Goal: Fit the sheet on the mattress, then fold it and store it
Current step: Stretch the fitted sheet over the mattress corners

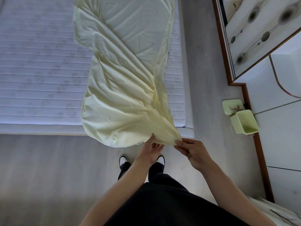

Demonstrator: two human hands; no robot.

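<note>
The right hand (193,154) pinches the near corner of the one pale yellow sheet (127,82) between thumb and curled fingers, its grip clamped on the cloth just off the bed's near edge. The left hand (152,150) sits right beside it under the same hem, palm up with fingers fairly straight against the fabric; whether they close on it cannot be told. The sheet lies as a long bunched band on the single mattress (40,70), near the mattress's right edge, its long axis running from the near edge away toward the far end, where it spreads flatter. Its near end overhangs the bed's near edge. Two shoes (124,159) stand on the grey floor (48,168) below the hands. One small green bin (244,122) stands open by the right-hand wall.
</note>
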